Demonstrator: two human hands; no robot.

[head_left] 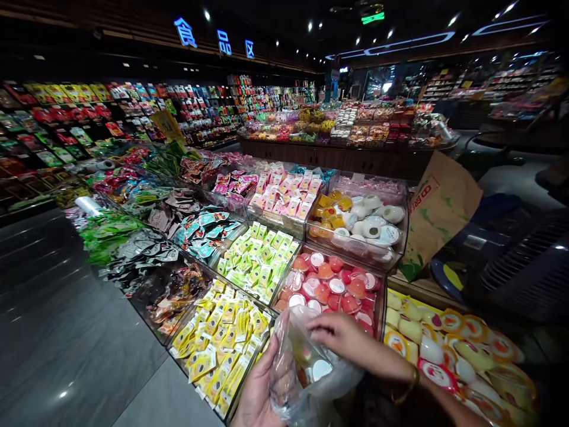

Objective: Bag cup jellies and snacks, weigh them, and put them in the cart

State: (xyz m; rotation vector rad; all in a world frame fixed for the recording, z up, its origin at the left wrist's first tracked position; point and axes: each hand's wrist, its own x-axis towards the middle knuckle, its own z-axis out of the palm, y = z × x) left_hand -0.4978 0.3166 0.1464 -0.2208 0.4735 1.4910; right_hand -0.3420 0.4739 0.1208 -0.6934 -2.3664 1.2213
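Thin gold-toned bracelet on bare right forearm

Display stand: tiered, split into clear-walled bins, packed with sweets.
Red jelly cups: loose pile in own bin, some white lids up; landmark.
Green sachets: bin just left of red jelly cups, heaped.
Yellow sachets: bin near-left of red jelly cups, tumbled at mixed angles.
White jelly cups: raised bin behind red jelly cups, yellow jelly cups sharing it on the left.
Pink-and-white sachets: raised bin, behind-left of red jelly cups.
Assorted cups: right of red jelly cups, yellow, white, orange.
Teal packets: farther left of red jelly cups, heaped.
Floor: glossy gray, well left of red jelly cups.
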